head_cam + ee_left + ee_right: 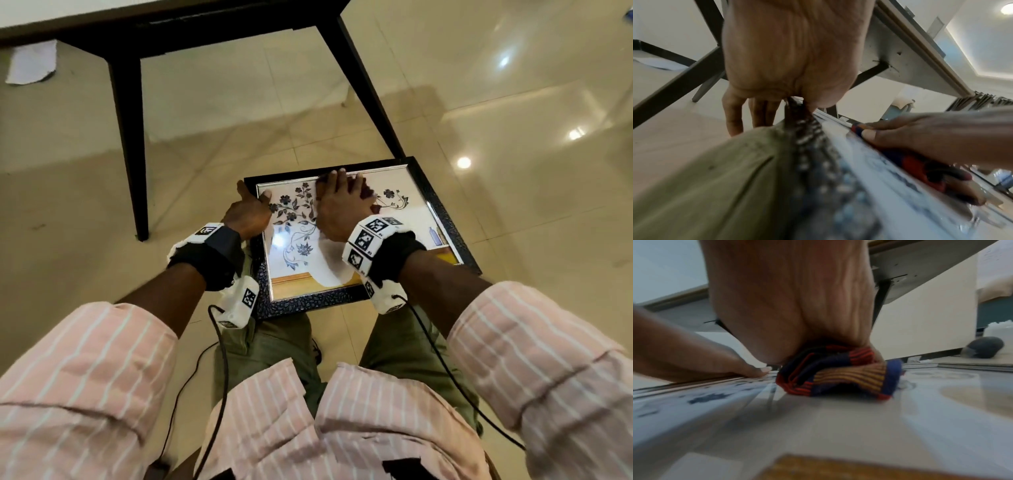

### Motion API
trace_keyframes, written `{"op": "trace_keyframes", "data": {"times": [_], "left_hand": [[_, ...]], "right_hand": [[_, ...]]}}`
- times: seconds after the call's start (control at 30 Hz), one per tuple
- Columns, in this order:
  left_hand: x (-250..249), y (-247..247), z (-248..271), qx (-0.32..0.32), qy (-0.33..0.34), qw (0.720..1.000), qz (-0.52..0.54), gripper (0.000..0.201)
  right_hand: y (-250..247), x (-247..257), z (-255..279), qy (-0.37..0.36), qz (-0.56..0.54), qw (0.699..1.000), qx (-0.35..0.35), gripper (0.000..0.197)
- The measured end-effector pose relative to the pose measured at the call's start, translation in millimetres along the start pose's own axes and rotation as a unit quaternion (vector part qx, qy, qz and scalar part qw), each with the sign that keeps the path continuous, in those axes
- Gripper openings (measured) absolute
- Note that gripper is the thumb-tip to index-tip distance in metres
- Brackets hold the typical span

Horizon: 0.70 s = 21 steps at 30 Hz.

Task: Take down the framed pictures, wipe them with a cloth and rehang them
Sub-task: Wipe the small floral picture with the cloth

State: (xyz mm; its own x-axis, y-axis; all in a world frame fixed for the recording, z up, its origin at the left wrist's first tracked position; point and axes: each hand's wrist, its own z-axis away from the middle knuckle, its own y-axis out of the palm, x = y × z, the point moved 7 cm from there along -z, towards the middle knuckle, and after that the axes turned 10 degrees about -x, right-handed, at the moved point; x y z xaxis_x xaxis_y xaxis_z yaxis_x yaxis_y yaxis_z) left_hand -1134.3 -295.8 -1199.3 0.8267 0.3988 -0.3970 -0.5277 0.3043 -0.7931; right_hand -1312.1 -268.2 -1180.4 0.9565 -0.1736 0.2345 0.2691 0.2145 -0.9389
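Left hand [247,213] grips the left edge of the framed picture [346,240] near its far-left corner: thumb laid on the glass, fingers wrapped under the dark frame moulding, as the left wrist view confirms. Right hand [340,202] lies palm-down on the glass in the far half of the framed picture, fingers pointing away from the person and pressing a bunched cloth [838,374] against the surface; the fingers appear fairly straight over the cloth, though how far they curl round it cannot be told. The cloth is striped in red, navy and yellow. The framed picture lies face-up across the person's legs [274,346], its near edge resting on them and its far edge reaching toward the dark leg of the table [363,85] beyond; it sits slightly skewed, its far-right corner closest to that leg. The long axis cannot be judged, as it looks near-square. Floral print faces upward. Beyond the framed picture's left side, a white sheet of paper [30,63] lies on the tiled floor [513,240] under the table.
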Motion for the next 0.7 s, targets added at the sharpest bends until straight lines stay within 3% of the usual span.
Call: {"op": "trace_keyframes", "data": {"times": [0.13, 0.23, 0.27, 0.37, 0.4, 0.53, 0.63, 0.7], "left_hand": [[-10.3, -7.5, 11.7, 0.011, 0.013, 0.997, -0.071, 0.069], [-7.4, -6.9, 9.6, 0.012, 0.015, 0.995, -0.094, 0.071], [-7.4, -6.9, 9.5, 0.015, 0.012, 0.995, -0.096, 0.069], [-7.8, -6.9, 7.4, 0.014, -0.001, 0.997, -0.076, 0.073], [-6.7, -7.0, 6.9, 0.011, -0.007, 0.998, -0.062, 0.076], [-2.7, -4.4, 1.5, 0.008, -0.030, 0.999, -0.017, 0.077], [-2.3, -5.3, -2.7, 0.012, -0.043, 0.999, -0.010, 0.078], [-2.0, -6.8, -2.2, 0.014, -0.043, 0.999, -0.014, 0.078]], "right_hand": [[6.5, 2.0, -5.7, -0.132, 0.011, 0.991, 0.012, 0.070], [-8.3, -32.7, -16.6, 0.004, 0.012, 1.000, -0.021, 0.058], [-8.3, -31.3, -17.0, 0.007, 0.008, 1.000, -0.025, 0.058], [1.0, -9.9, -10.5, -0.154, -0.015, 0.988, 0.024, 0.060], [-0.1, -16.7, -12.9, -0.169, -0.029, 0.985, 0.036, 0.058], [-14.4, -61.7, -27.0, -0.047, 0.003, 0.999, -0.009, 0.051], [-13.2, -40.1, -14.9, -0.135, -0.003, 0.991, 0.019, 0.046], [-15.7, -53.0, -18.9, -0.122, -0.012, 0.992, 0.038, 0.051]]}}
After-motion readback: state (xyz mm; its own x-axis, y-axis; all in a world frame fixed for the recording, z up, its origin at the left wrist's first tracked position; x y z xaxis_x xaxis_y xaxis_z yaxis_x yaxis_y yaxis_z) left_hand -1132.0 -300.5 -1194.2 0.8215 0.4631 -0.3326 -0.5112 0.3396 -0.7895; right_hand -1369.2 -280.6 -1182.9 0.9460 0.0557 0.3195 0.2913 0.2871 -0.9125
